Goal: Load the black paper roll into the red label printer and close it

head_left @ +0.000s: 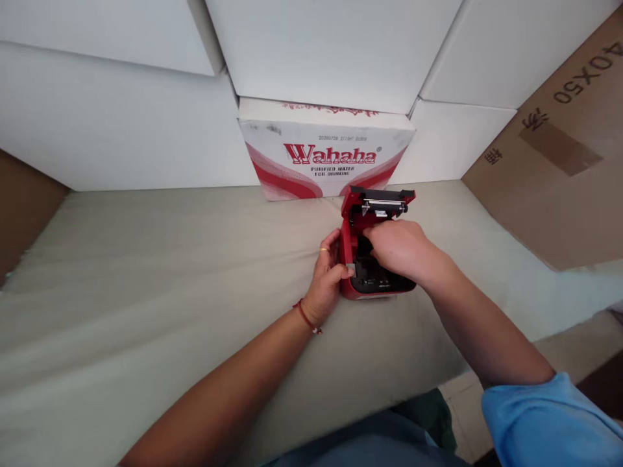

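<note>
A small red and black device (346,250) stands on the light cloth surface, its lid (382,196) raised at the back, with a roller bar under the lid's edge. My left hand (328,279) grips the device's left side, the thumb on its front left rim and the other fingers along the outer wall. My right hand (396,246) reaches into the device's black interior. Its fingers are bent down inside and mostly hidden, so anything between them cannot be made out.
Behind the device stands a white and red Wahaha carton (331,155), against stacked white boxes (331,48). A brown cardboard box (549,155) leans at the right, and another brown cardboard piece (24,207) is at the left edge. The cloth-covered surface (146,279) ends near my body.
</note>
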{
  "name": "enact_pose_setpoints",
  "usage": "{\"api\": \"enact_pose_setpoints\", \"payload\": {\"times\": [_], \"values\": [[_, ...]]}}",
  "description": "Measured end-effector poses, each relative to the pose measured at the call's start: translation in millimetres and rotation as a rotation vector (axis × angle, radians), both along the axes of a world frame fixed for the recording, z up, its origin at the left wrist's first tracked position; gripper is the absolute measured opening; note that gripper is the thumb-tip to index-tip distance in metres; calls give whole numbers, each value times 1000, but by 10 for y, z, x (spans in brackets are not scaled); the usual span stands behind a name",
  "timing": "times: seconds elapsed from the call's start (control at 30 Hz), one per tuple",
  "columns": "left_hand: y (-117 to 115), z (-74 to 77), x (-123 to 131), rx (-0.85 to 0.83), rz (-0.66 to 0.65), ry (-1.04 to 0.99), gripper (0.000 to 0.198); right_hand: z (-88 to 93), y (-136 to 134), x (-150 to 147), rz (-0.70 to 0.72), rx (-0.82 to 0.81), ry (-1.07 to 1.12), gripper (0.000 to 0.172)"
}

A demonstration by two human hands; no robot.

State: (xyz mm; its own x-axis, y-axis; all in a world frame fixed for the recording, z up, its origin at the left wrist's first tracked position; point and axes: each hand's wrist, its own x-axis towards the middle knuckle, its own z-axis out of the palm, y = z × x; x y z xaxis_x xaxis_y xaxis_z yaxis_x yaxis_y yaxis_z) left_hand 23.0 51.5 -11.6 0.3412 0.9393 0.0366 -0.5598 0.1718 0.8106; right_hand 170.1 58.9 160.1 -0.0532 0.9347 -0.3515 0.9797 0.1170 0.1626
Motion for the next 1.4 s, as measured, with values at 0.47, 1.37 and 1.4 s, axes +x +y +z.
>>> {"api": "enact_pose_setpoints", "payload": {"times": [0.47,1.37,1.4], "values": [[22,5,3,9,6,-32,78,379,-622,405,-108,171,525,21],[85,-68,73,-10,-3,-1,80,-193,-555,1722,-278,117,460,40],[86,-62,76,-5,-1,-2,79,0,-702,1810,-277,93,554,46]]}}
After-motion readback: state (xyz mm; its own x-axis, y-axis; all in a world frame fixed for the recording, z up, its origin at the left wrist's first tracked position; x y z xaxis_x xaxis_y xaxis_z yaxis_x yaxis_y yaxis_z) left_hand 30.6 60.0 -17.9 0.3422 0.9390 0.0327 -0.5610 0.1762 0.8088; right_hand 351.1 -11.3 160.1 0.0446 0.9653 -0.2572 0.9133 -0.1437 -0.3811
